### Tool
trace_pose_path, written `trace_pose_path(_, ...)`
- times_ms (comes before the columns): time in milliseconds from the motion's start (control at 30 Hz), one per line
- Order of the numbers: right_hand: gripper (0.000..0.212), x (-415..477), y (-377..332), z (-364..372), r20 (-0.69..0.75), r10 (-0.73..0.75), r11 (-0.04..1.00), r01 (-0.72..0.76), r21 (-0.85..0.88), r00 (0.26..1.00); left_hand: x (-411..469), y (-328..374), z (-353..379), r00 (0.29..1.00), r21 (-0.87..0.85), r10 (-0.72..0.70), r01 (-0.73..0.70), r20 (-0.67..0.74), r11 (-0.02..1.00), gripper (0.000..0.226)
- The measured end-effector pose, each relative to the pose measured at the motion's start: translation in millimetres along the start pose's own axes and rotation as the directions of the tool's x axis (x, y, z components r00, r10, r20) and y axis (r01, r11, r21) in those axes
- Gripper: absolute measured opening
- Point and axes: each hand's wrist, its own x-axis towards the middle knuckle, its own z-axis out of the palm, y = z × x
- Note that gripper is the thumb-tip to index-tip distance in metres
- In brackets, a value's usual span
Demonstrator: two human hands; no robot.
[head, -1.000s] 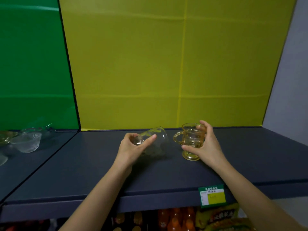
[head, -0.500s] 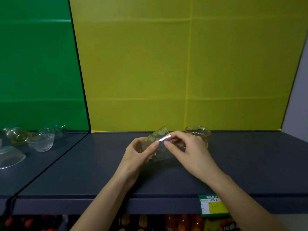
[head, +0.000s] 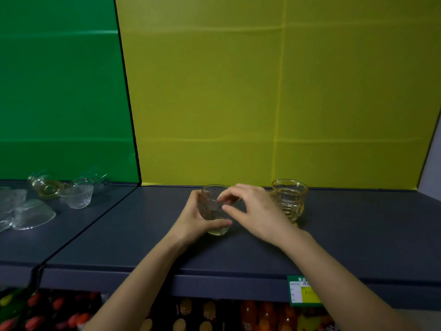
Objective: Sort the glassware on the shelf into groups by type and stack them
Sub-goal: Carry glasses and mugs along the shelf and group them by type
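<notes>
The step in hand appears to be setting a clear glass (head: 216, 211) upright on the dark shelf (head: 358, 235), in front of the yellow back panel (head: 262, 91). The left hand (head: 194, 217) is wrapped around the glass from its left side, thumb across the lower front. The right hand (head: 255, 211) holds the rim in a narrow pinch of thumb and forefinger, the other fingers curled loosely. The glass stands mouth-up, its base at or just above the shelf; contact cannot be confirmed. An amber mug (head: 290, 199) stands upright just beside the right hand, to its right. A cluster of bowls (head: 35, 206) lies well apart on the left section of shelf, before the green panel (head: 59, 91). The next move likely calls for releasing the glass once it sits steady, then fetching a matching piece. The clear walls blend with the fingers, so the shape of the glass is hard to read. The bowls overlap and run off the left edge; their count is unclear. The price tag (head: 303, 291) is illegible.
</notes>
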Motion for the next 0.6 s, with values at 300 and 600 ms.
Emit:
trace_pose_path(300, 0.02, 7, -20, -1, -0.016, -0.038, 0.989, 0.036, -0.144, 0.999, 1, -4, -11, 0.999, 0.162, -0.045, 0.044, 0.001, 0.986, 0.074)
trace_pose_path(600, 0.024, 23, -89, 48, 0.093, -0.13, 0.984, 0.14, -0.109, 0.987, -74, 19, -127, 0.929, 0.907, 0.319, 0.041, -0.189, 0.419, 0.025)
